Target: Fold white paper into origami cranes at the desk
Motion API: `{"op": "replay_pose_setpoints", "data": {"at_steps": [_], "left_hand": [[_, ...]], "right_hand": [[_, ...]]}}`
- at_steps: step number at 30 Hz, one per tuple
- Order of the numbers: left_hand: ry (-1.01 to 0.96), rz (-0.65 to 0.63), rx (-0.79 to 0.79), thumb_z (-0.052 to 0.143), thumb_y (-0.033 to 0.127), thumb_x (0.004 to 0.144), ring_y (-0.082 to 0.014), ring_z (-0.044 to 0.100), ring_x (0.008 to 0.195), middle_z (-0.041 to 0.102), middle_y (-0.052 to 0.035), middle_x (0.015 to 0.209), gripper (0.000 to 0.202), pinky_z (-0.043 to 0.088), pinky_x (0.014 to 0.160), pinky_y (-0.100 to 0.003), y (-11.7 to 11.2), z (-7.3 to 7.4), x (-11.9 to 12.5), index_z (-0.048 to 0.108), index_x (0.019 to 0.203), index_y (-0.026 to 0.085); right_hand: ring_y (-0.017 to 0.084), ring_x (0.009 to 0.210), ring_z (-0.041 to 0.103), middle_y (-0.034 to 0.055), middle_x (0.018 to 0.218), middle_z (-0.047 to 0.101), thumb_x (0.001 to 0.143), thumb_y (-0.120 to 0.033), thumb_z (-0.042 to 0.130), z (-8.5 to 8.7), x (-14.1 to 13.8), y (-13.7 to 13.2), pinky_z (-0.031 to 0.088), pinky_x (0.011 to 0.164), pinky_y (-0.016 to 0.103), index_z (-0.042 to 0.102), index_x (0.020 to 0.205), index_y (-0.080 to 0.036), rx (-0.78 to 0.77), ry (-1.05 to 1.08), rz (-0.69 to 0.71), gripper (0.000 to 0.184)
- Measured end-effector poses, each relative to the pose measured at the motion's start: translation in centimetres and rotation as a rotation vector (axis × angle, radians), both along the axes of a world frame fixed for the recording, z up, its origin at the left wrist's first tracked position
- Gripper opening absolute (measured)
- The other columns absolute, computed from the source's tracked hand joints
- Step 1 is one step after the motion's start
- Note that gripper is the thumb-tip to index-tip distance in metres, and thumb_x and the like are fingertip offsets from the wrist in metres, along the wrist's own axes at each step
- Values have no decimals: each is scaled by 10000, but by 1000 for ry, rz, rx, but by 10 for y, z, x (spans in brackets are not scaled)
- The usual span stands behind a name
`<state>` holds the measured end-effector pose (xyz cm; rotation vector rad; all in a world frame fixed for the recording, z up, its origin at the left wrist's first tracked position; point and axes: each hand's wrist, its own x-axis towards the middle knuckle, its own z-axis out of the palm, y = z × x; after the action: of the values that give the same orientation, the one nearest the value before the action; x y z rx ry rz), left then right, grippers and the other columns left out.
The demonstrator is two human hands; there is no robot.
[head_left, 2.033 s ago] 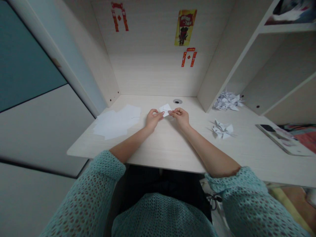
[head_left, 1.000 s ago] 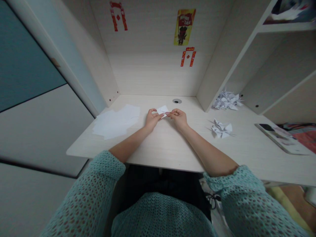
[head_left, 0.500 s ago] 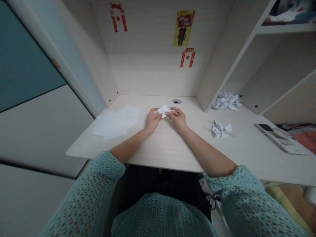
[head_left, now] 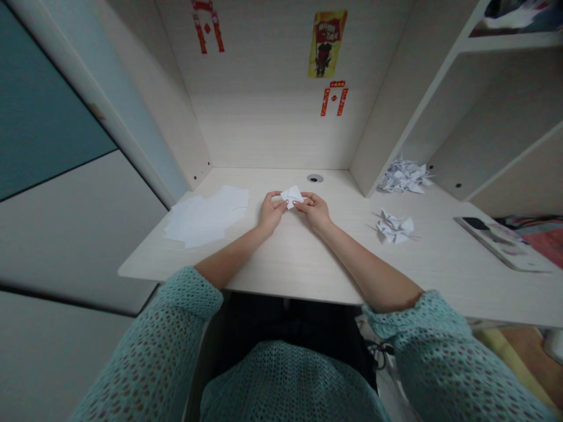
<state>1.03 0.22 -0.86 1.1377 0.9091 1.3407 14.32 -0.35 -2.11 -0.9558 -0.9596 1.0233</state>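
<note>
A small folded piece of white paper (head_left: pixel 292 195) is held just above the pale wooden desk (head_left: pixel 303 258), near its middle back. My left hand (head_left: pixel 270 212) pinches its left side with thumb and fingers closed. My right hand (head_left: pixel 315 210) pinches its right side, fingers curled together. Both hands rest close to each other over the desk, forearms bare, teal knit sleeves pushed up.
A loose spread of white paper sheets (head_left: pixel 206 215) lies at the left. A folded paper figure (head_left: pixel 393 227) sits at the right, a pile of several more (head_left: pixel 403 174) in the shelf nook behind. A book with a phone on it (head_left: pixel 501 239) lies far right. A cable hole (head_left: pixel 315 178) is at the back.
The hands have drawn slightly closer together on the folded paper, which has turned a little between the fingers. Everything else on the desk stays put.
</note>
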Motion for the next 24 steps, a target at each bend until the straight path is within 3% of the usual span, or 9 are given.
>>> {"op": "replay_pose_setpoints", "data": {"at_steps": [16,24], "left_hand": [[19,27,-93,650,99,735,-135,659,742,693,-35,801,393,511,783,-308,0,4,-4,491,1087,177],[7,36,-107,649,85,727,-135,652,750,683,-38,818,396,517,751,-293,4,4,-8,492,1078,177]], "right_hand": [[141,608,615,-45,573,614,532,-291,743,8,5,-4,498,696,304,650,851,-195,-43,-38,78,345],[163,678,667,19,711,716,582,-229,684,12,8,-8,523,706,309,683,906,-181,-68,25,156,328]]}}
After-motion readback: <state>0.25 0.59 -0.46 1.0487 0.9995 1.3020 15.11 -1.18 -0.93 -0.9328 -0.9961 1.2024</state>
